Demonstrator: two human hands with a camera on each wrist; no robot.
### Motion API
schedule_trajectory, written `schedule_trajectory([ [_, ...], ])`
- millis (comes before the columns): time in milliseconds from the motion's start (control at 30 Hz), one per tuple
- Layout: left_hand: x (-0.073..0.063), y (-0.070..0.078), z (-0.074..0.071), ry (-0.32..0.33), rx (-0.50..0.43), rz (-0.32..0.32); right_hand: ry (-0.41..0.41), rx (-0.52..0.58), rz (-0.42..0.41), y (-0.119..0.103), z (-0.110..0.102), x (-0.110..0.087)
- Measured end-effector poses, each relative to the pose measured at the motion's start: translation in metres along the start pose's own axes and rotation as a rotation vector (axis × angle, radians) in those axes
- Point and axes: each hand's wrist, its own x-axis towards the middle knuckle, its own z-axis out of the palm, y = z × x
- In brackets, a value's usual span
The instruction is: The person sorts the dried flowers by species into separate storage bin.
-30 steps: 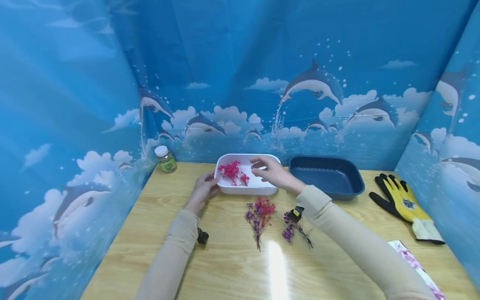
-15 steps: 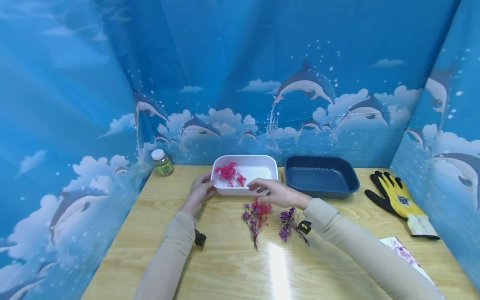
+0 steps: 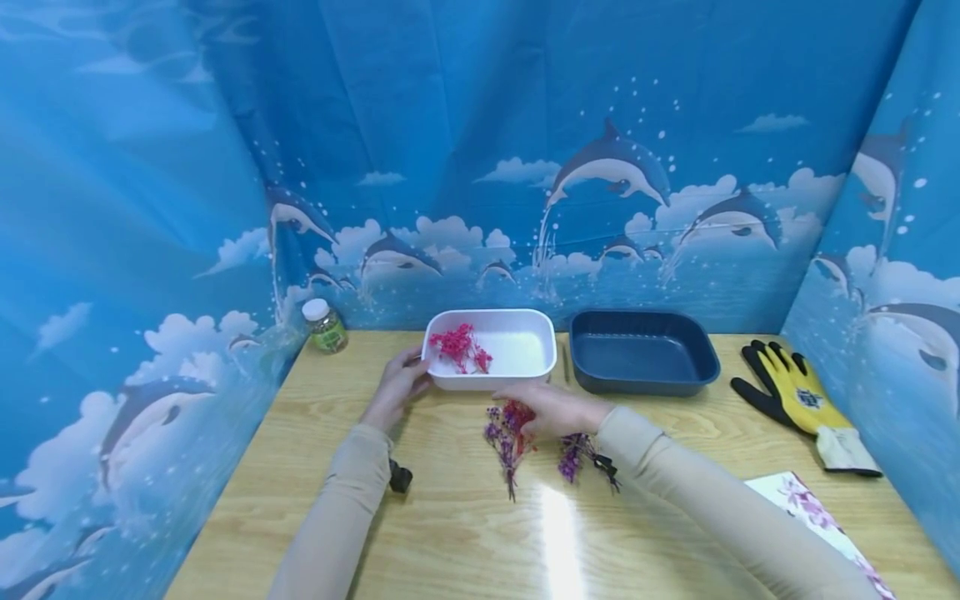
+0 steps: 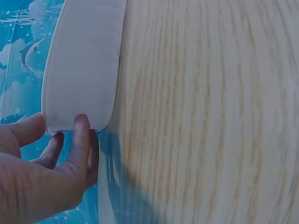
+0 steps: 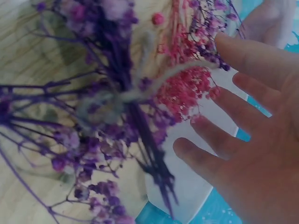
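In the head view a white rectangular dish stands at the back, with a sprig of pink dried flowers in its left part. My left hand holds the dish's left end, thumb at the rim and fingertips against the wall. Just in front of the dish, my right hand hovers over a small bunch of purple and red dried flowers. In the right wrist view its fingers are spread beside the pink-red blossoms. Another purple bunch lies below the right wrist; twine ties purple stems near that camera.
A dark blue dish stands to the right of the white one. Farther right lies a yellow and black glove, with a flower-printed white item in front. A white-capped jar stands at the back left. Dolphin-printed curtains surround the wooden table.
My right hand has moved from above the white dish down toward me, to the purple and red flowers. The left hand has stayed at the dish's left end. The head view has shifted slightly.
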Motion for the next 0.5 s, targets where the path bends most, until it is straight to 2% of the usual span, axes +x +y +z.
schedule_trajectory([
  [100, -0.0002, -0.0006, 0.0002, -0.001, -0.005, 0.0, -0.011, -0.026, 0.023, 0.0001, 0.0034, -0.0005],
  [367, 0.0006, -0.001, 0.0006, 0.003, 0.002, -0.001, 0.005, -0.198, 0.054, 0.0001, 0.0088, -0.0063],
  [500, 0.0008, -0.0005, 0.0, 0.001, 0.007, -0.002, 0.02, -0.207, 0.081, 0.001, 0.0102, -0.0075],
])
